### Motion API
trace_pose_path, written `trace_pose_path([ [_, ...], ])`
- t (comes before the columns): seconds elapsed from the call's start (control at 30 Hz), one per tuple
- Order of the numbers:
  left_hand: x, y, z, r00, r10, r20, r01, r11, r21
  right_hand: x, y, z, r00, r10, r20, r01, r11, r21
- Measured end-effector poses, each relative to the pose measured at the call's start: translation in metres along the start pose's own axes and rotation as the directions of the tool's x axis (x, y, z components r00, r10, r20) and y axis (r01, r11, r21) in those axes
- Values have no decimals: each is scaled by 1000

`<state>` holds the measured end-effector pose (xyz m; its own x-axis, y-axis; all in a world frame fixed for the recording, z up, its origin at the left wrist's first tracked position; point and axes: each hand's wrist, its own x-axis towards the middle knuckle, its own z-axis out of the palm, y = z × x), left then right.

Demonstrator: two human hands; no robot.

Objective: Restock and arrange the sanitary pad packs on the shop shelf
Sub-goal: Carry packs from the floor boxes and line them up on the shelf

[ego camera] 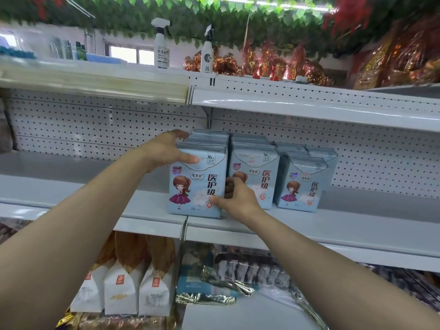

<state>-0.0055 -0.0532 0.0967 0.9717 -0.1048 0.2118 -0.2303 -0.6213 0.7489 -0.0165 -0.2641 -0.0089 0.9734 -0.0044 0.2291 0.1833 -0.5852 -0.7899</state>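
Note:
Three rows of light-blue sanitary pad packs stand upright on the middle shelf. The left row has several packs one behind another, and so has the middle row. The right row holds smaller packs. My left hand grips the upper left corner of the left row, thumb across the front pack's face and fingers along its side. My right hand grips the same front pack's lower right edge, fingers tucked into the gap between the left and middle rows.
The top shelf carries two white spray bottles and red-gold foil packets under hanging green leaves. Below stand white paper bags and foil-wrapped goods. The middle shelf is bare to the left and right of the packs.

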Motion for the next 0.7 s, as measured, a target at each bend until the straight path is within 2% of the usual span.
trace_pose_path([
  [0.13, -14, 33, 20, 971, 128, -200, -94, 981, 169, -12, 0, -31, 996, -71, -59, 63, 989, -133],
  [0.3, -32, 84, 75, 948, 197, -249, -133, 959, 251, -33, 12, -109, 982, -96, -164, 43, 952, -303],
  [0.4, -44, 126, 119, 941, 263, -210, -212, 948, 237, -57, 27, -168, 967, -109, -231, 12, 922, -387],
  [0.7, -93, 261, 281, 892, 452, -21, -434, 866, 247, -170, 92, -359, 939, -122, -322, -155, 685, -712],
])
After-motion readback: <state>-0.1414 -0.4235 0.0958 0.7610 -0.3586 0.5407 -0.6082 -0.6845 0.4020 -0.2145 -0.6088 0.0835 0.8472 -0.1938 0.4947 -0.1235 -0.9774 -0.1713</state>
